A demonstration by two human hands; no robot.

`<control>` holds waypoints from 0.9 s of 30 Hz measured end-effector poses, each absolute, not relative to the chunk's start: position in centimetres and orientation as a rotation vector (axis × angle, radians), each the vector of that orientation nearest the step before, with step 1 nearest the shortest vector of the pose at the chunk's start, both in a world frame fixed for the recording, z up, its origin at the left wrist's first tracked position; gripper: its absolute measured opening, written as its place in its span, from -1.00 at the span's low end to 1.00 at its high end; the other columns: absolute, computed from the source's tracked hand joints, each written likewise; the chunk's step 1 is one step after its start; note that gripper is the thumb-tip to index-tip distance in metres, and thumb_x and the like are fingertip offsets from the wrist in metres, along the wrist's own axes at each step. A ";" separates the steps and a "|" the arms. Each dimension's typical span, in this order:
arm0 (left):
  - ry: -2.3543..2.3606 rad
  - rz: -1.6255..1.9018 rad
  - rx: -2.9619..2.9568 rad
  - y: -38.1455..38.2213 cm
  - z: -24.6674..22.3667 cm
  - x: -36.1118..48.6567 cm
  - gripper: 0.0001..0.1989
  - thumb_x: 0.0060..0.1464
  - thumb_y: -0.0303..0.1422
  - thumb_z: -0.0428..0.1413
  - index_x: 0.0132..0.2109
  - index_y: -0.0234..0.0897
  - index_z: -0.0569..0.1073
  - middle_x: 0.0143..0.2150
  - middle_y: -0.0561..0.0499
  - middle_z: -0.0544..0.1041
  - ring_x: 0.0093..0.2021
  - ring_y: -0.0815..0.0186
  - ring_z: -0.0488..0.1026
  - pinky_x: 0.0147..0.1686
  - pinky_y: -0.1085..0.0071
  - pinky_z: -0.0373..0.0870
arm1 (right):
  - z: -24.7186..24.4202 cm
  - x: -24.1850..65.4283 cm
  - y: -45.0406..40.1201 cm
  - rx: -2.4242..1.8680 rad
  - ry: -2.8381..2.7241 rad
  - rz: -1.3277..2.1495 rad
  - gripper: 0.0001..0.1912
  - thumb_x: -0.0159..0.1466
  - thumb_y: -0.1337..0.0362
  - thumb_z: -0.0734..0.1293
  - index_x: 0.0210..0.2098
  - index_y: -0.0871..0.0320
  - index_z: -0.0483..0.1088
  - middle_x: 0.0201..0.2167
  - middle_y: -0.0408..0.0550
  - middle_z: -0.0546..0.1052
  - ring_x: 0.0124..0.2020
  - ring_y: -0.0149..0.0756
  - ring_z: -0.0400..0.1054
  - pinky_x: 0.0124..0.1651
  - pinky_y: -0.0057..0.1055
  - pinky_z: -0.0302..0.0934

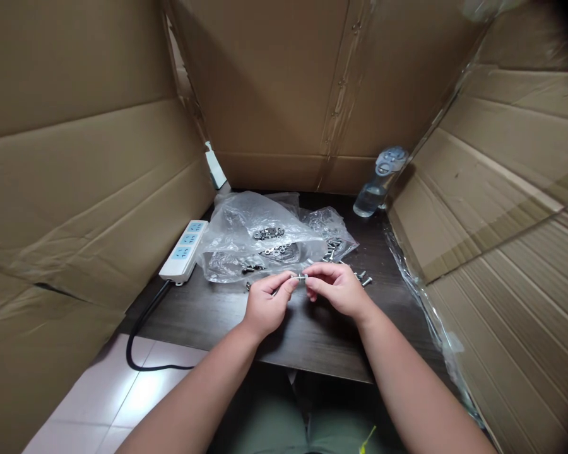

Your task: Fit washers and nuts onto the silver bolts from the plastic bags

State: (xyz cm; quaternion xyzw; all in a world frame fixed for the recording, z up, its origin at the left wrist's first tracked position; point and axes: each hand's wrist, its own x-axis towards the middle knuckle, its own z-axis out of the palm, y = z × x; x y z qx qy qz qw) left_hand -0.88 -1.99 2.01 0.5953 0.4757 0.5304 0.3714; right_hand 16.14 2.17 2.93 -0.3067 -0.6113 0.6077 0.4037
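A small metal bolt (300,277) is held level between my two hands, above the dark table. My left hand (269,304) pinches its left end between thumb and fingers. At its right end, my right hand (337,289) grips it with thumb and forefinger. Whether a nut or washer sits on it is too small to tell. Behind my hands lies a clear plastic bag (231,217) with several nuts (269,233) and washers. More bolts (332,244) are in and around a second plastic bag (329,221), and some loose bolts (365,279) lie right of my right hand.
A white power strip (180,255) with a black cable (130,343) stands at the table's left. Toward the back right is a clear bottle (372,197). Tall cardboard walls (274,82) enclose the dark table (208,315) at the back and both sides.
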 end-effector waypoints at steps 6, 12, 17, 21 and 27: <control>1.221 1.364 1.669 -2.2 2.3 -0.6 -0.80 0.14 -0.33 0.06 -0.37 -0.29 0.53 -0.59 0.10 0.35 -0.60 0.47 0.20 -0.56 0.53 0.17 | 2.2 15.5 2.2 -0.950 -1.588 1.557 -0.56 0.25 -0.03 0.23 -0.52 0.22 0.34 -0.71 -0.18 0.36 -0.73 -0.48 0.22 -0.68 -0.54 0.12; 1.214 1.429 1.500 -2.0 1.5 -0.7 -0.81 0.11 -0.29 0.10 -0.31 -0.30 0.54 -0.61 0.13 0.28 -0.63 0.49 0.14 -0.60 0.52 0.14 | 2.7 15.7 2.2 -0.841 -1.486 1.603 -0.64 0.18 0.00 0.33 -0.25 0.19 0.38 -0.49 -0.14 0.43 -0.59 -0.42 0.37 -0.57 -0.49 0.26; 1.147 1.397 1.434 -2.0 1.6 -0.7 -0.78 0.12 -0.26 0.09 -0.35 -0.30 0.53 -0.64 0.15 0.22 -0.64 0.50 0.11 -0.61 0.53 0.13 | 3.1 15.8 1.7 -0.728 -1.507 1.605 -0.71 0.12 0.16 0.42 -0.23 0.19 0.41 -0.52 -0.14 0.47 -0.53 -0.38 0.39 -0.43 -0.42 0.34; 1.166 1.378 1.566 -2.2 2.1 -0.7 -0.78 0.12 -0.28 0.08 -0.37 -0.30 0.53 -0.61 0.11 0.31 -0.62 0.48 0.16 -0.59 0.52 0.15 | 2.7 15.5 1.8 -0.869 -1.554 1.587 -0.63 0.21 0.01 0.30 -0.45 0.24 0.38 -0.66 -0.16 0.40 -0.68 -0.44 0.31 -0.64 -0.52 0.21; 1.171 1.416 1.412 -2.0 1.6 -0.6 -0.79 0.10 -0.26 0.10 -0.33 -0.30 0.54 -0.63 0.14 0.23 -0.65 0.51 0.10 -0.64 0.54 0.11 | 2.7 15.7 2.1 -0.841 -1.453 1.642 -0.58 0.19 -0.06 0.29 -0.30 0.22 0.37 -0.53 -0.13 0.43 -0.63 -0.42 0.36 -0.63 -0.51 0.23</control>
